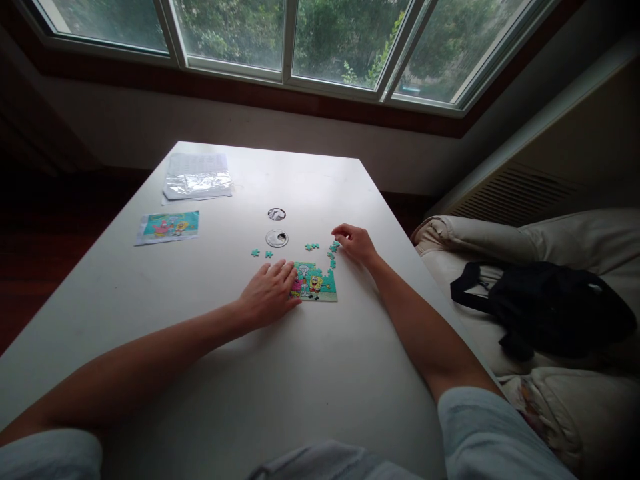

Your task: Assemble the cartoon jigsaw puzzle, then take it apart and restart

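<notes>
A partly assembled jigsaw puzzle (327, 293) with teal, yellow and pink cartoon figures lies on the white table. Across its left part rests my left hand (270, 290), open and flat, hiding some of the picture. My right hand (354, 241) is beyond the puzzle's upper right corner, thumb and fingers pinched together. Whatever is between those fingertips is too small to make out. Loose teal puzzle pieces (332, 256) lie just below and left of that hand. Another joined pair of pieces (312, 247) sits above the puzzle, and two single pieces (255, 253) lie beyond my left hand.
Two round metallic-looking items (277, 214) are set in or on the white table (240, 380). A picture sheet (170, 227) and a clear plastic packet with papers (197, 177) lie at the left. A cream sofa (480, 233) holding a dark bag (550, 307) stands right.
</notes>
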`<control>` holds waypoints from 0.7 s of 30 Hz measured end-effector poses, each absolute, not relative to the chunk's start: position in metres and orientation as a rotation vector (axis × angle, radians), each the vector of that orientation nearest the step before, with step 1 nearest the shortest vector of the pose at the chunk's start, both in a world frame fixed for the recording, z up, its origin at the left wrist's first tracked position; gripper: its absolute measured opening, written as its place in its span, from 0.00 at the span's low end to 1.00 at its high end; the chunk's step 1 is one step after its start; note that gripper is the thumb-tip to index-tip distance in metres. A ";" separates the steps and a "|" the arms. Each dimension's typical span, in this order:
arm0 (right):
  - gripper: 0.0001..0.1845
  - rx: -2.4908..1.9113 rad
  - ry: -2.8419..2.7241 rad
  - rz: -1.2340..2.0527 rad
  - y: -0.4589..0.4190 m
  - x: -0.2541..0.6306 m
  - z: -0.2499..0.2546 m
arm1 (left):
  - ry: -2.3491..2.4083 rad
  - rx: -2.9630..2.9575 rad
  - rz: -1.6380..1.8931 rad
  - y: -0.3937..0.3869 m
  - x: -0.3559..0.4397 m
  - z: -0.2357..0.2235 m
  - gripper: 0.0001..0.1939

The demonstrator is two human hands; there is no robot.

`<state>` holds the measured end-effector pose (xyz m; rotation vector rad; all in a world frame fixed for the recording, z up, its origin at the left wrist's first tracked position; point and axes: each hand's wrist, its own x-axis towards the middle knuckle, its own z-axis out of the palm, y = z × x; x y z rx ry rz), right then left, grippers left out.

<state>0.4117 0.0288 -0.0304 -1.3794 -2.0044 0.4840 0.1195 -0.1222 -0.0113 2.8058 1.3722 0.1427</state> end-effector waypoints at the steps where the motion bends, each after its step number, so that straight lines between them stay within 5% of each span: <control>1: 0.11 -1.386 -2.056 0.502 0.028 0.412 -0.028 | 1.372 2.801 0.145 -0.122 0.119 -0.012 0.33; 11: 0.07 -1.473 -2.520 0.507 0.016 0.407 -0.007 | 1.408 2.771 0.201 -0.105 0.110 -0.023 0.33; 21: 0.06 -1.303 -2.397 0.234 0.008 0.380 -0.030 | 1.418 2.669 0.477 -0.083 0.101 -0.019 0.20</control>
